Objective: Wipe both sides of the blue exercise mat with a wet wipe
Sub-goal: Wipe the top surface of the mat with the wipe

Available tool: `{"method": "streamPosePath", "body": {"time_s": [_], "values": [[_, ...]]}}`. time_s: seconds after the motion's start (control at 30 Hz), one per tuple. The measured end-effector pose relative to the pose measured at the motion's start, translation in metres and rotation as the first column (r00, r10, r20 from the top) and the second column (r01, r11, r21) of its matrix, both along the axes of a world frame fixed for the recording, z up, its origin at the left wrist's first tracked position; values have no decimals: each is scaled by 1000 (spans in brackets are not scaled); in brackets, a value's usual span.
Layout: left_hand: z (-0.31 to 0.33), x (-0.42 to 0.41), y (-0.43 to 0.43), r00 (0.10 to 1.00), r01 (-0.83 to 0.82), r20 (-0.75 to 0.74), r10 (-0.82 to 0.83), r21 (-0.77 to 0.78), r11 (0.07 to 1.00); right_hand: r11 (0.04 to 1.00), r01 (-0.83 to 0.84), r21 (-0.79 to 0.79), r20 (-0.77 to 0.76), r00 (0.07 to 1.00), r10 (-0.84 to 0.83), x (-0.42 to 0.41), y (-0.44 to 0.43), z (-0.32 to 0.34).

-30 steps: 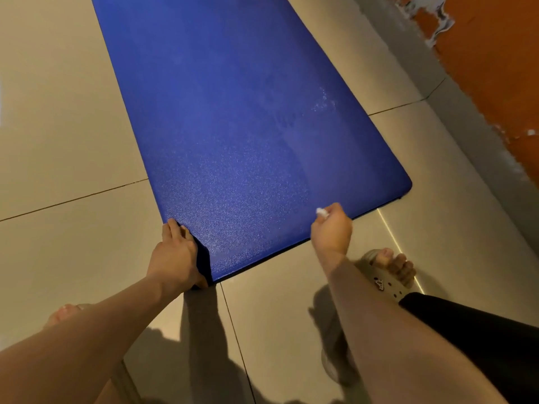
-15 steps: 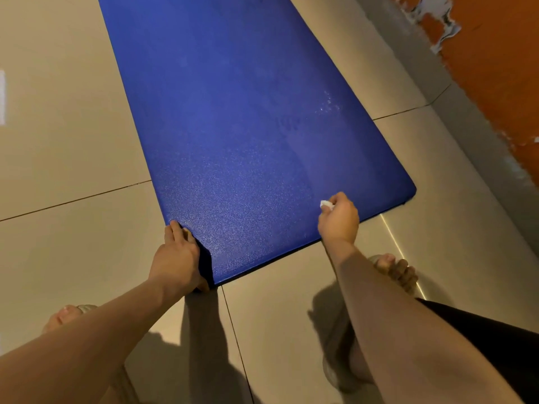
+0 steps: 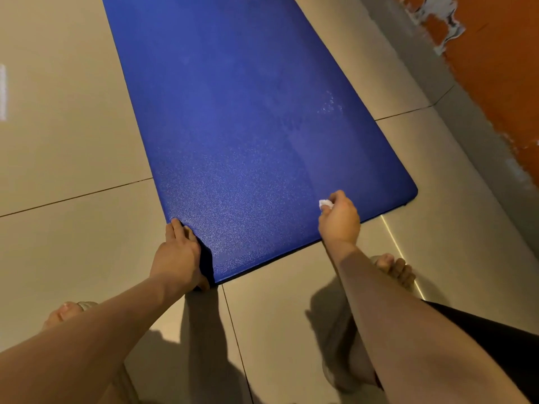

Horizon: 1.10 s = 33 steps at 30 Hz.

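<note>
Now right hand, fist round wet wipe, crept toward 12 o'clock onto blue mat flat on floor; left hand still gripping 7 o'clock corner. Wiping stroke likely starting.

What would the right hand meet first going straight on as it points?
Only the blue mat itself. The right hand, pinching the wet wipe at the near edge, points up the mat, and nothing else shows in that line. Whether the wipe already touches it is unclear.
</note>
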<state>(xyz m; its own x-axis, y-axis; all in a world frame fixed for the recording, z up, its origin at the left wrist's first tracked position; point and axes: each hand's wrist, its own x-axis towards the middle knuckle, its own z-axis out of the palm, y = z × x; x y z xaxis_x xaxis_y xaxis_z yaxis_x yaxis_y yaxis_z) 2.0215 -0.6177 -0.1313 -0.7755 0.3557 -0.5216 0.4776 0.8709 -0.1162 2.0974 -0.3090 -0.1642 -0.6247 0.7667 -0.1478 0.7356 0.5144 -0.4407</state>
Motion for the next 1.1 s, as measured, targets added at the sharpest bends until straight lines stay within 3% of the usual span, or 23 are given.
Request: {"method": "streamPosePath", "body": {"time_s": [0.13,0.37,0.43,0.57,0.7,0.83,1.0,1.1], "values": [[3,0,1,1000,-5,24,5,6,1000,998,-51,-45,-32,998,49,2,-43,1],[6,1,0,999,-14,44,14,3,1000,900,-427,-81,-53,904,424,30,-134,-2],[6,1,0,999,-8,36,8,7,1000,915,-403,-33,-48,915,401,29,-114,-5],[4,1,-1,1000,-9,16,8,22,1000,996,-86,-7,-18,996,86,27,-49,-4],[5,1,-2,1000,-10,29,9,27,1000,1000,-2,-4,-1,1000,2,21,-53,1],[7,2,-2,999,-14,37,12,45,999,975,-204,-91,-36,979,201,20,-123,2],[3,3,-8,999,-29,33,26,89,996,856,-498,-140,-74,867,493,21,-154,4],[-1,2,-15,998,-50,52,43,138,989,931,-354,-86,-73,935,348,19,-115,-3]]}}
